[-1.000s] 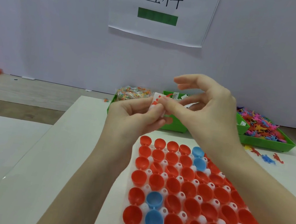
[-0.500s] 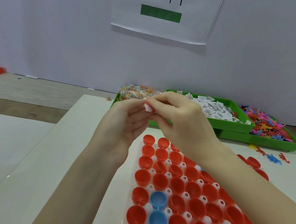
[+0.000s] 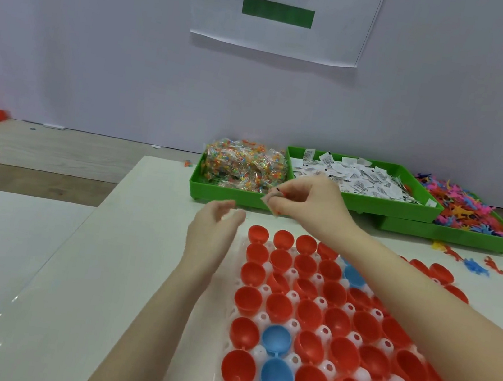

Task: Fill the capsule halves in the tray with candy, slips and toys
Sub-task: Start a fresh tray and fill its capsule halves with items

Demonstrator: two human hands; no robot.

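We work at a white surface (image 3: 142, 259), and the capsule tray (image 3: 325, 330) on it is our landmark: a white holder packed with open red halves (image 3: 248, 300) and a few blue ones (image 3: 276, 340), all looking bare inside. Beyond the tray's far end sit three green bins: candy (image 3: 244, 166) in clear packets at left, white slips (image 3: 356, 177) in the middle, bright toys (image 3: 465, 211) at right, with a few loose toys (image 3: 474, 266) on the surface off the tray's far right corner. Our right hand (image 3: 310, 204) hovers just past the tray's far edge, its fingers (image 3: 278, 198) pinched shut on a small slip (image 3: 271, 200) with red marks. Our left hand (image 3: 212, 236) hangs at the tray's far left corner, fingers loosely spread and holding nothing.
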